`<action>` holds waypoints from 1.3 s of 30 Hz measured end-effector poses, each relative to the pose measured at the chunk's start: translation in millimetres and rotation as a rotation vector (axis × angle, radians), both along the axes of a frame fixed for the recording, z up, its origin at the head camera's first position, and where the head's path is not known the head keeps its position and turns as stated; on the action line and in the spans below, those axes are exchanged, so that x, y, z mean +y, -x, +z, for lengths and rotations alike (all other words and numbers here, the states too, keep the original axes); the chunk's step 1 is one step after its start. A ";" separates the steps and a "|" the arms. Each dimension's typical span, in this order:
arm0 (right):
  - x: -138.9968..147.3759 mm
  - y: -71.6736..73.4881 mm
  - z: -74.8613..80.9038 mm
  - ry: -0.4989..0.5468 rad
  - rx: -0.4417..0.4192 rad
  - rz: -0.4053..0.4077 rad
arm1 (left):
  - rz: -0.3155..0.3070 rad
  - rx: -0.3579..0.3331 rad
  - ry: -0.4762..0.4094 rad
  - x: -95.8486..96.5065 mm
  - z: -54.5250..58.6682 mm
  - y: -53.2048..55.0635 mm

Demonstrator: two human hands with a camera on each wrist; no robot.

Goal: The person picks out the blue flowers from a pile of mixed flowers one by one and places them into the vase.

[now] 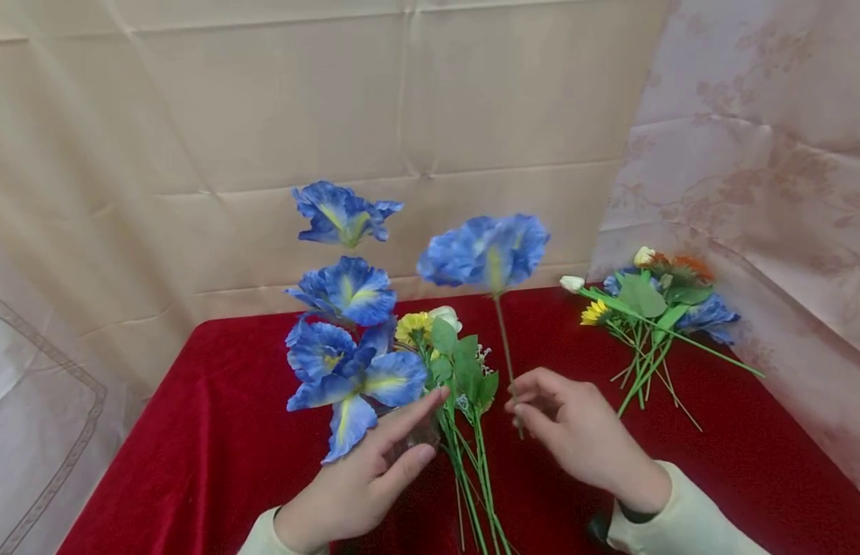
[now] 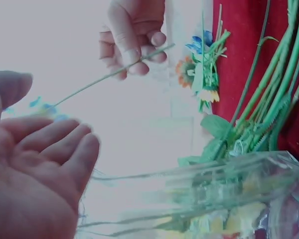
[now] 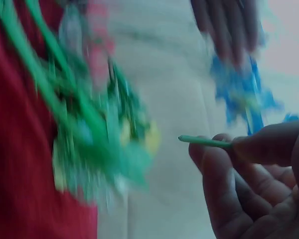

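My right hand [image 1: 586, 435] pinches the lower stem of a blue iris [image 1: 487, 254] between thumb and fingers, holding it upright above the table. In the right wrist view the cut stem end [image 3: 204, 141] pokes out past the fingertips. My left hand [image 1: 364, 482] has its fingers stretched out beside a clear vase [image 2: 199, 199]; whether it touches the vase I cannot tell. Several blue irises [image 1: 350, 293] rise at different heights above the left hand. In the head view the hand and blooms hide most of the vase.
A bunch of green stems with yellow and white flowers [image 1: 465, 378] lies just right of the vase. Another mixed pile [image 1: 652, 308], with orange, white, yellow and blue blooms, lies at the far right. Red cloth [image 1: 229, 401] covers the table; a beige curtain [image 1: 263, 116] hangs behind.
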State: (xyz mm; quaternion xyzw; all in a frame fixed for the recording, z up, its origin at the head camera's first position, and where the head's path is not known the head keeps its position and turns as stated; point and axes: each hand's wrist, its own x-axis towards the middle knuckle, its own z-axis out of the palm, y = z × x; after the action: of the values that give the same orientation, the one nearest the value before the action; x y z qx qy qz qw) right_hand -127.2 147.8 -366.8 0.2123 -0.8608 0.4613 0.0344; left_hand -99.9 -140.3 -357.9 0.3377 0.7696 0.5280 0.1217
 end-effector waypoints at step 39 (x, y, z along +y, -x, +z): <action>-90.4 23.0 -19.8 -0.151 0.079 0.150 | 0.637 0.381 -0.444 -27.0 28.5 16.7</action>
State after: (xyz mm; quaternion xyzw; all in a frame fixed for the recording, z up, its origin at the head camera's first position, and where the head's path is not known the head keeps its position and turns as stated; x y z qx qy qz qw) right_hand -150.2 57.4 -386.6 0.2960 -0.8728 0.3878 0.0175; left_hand -116.6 -167.3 -329.4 0.1926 0.7118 0.6203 -0.2674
